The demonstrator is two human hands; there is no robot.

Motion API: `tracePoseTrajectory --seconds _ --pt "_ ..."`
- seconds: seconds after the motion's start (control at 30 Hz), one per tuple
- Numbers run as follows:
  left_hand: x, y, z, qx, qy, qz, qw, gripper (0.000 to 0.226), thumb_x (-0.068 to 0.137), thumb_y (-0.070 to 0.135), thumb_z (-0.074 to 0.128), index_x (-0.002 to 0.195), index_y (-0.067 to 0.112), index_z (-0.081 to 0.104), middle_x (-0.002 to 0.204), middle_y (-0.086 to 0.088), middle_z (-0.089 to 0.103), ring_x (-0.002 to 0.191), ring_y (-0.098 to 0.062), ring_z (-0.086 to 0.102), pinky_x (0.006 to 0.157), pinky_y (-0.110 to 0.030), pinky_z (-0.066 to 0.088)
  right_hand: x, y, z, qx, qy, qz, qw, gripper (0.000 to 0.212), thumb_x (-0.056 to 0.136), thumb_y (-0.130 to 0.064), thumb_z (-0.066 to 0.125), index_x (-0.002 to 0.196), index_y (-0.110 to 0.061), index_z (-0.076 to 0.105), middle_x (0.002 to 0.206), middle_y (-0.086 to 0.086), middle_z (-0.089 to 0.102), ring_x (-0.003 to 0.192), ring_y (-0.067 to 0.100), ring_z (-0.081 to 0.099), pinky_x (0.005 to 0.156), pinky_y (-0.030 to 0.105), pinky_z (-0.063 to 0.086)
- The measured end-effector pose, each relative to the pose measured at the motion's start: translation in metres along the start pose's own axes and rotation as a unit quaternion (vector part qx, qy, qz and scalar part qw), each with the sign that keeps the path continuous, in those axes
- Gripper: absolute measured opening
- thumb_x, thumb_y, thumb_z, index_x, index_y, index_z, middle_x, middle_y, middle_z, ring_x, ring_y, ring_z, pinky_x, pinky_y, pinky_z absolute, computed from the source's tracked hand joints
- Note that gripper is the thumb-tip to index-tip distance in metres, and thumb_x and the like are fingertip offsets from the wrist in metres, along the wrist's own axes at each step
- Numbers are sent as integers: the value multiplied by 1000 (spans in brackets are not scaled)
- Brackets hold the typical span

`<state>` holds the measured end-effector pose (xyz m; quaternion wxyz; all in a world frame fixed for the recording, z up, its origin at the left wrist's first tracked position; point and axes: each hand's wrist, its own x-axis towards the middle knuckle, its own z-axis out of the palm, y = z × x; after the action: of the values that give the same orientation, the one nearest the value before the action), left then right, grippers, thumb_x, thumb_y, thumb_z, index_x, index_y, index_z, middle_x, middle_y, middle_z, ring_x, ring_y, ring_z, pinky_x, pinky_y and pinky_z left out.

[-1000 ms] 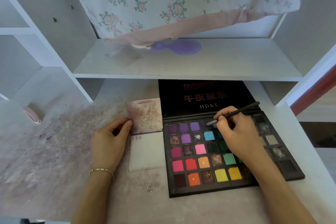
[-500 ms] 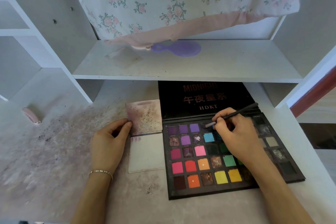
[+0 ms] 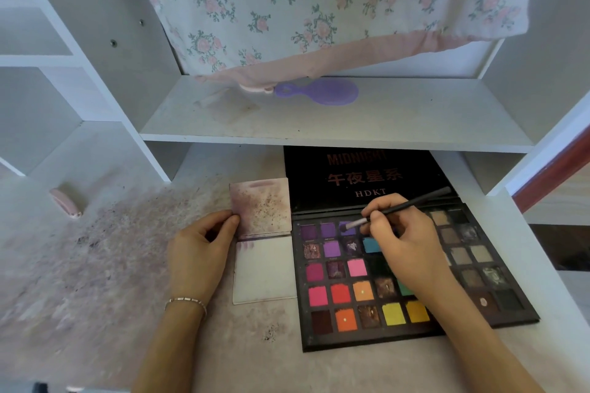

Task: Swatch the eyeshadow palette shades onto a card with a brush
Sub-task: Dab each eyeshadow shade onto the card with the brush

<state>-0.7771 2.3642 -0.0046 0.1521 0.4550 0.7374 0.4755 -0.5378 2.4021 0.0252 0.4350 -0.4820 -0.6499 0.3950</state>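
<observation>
Purple pigment, top row, third pan (image 3: 347, 229): your right hand (image 3: 404, 249) pinches the black brush (image 3: 400, 208) between thumb and forefinger, handle slanting up and to the right, pale bristle tip (image 3: 351, 225) down on that pan. A second ago the tip sat one pan further right, over the dark blue; it has since slid left, so the load now being taken is purple, not blue. Judged step: picking up colour, swatch stroke not yet made.

Left hand (image 3: 199, 250): fingers curled, fingertips (image 3: 230, 221) pressing the left edge of the card (image 3: 264, 274), pinning it flat. Position unchanged over the last second.

Card: two hinged panels just left of the palette (image 3: 415, 277), edges nearly touching it. Upper panel (image 3: 260, 206) heavily smudged mauve with dark specks; lower panel mostly clean, a few faint purple strokes at its top left corner.

Palette: open, lid (image 3: 367, 179) lying back under the shelf (image 3: 335, 118), on a pigment-dusted desk (image 3: 95, 249).

Next move, as judged: carry the brush left to bare card beside the existing strokes.
</observation>
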Motion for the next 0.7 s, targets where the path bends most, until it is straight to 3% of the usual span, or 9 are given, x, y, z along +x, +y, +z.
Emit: tracePoseTrajectory --seconds 0.07,0.23,0.43,0.7 --pt "0 0 0 4 2 4 1000 10 81 14 66 87 18 72 78 15 63 73 6 55 68 -12 39 -2 -4 8 16 -20 1 1000 19 85 -9 49 78 -25 54 68 8 61 67 23 59 60 30 49" --pt "1 0 -1 1 4 3 1000 10 81 13 66 87 15 73 73 19 61 72 3 57 70 -15 44 -4 -14 33 36 -70 -9 997 19 85 -8 54 77 -26 54 72 -1 64 68 22 60 62 30 48" --pt "1 0 -1 -11 -1 0 1000 11 81 13 65 87 16 73 74 19 63 72 7 57 66 -4 41 -2 -20 63 13 -116 -2 993 13 83 -16 58 77 -28 58 73 1 67 67 12 61 62 27 51" --pt "1 0 0 -15 -10 7 1000 11 82 13 65 87 17 73 72 28 59 73 7 58 64 -1 40 -1 -18 70 2 -122 8 992 11 84 -13 58 79 -23 61 74 1 69 71 12 63 66 27 52"
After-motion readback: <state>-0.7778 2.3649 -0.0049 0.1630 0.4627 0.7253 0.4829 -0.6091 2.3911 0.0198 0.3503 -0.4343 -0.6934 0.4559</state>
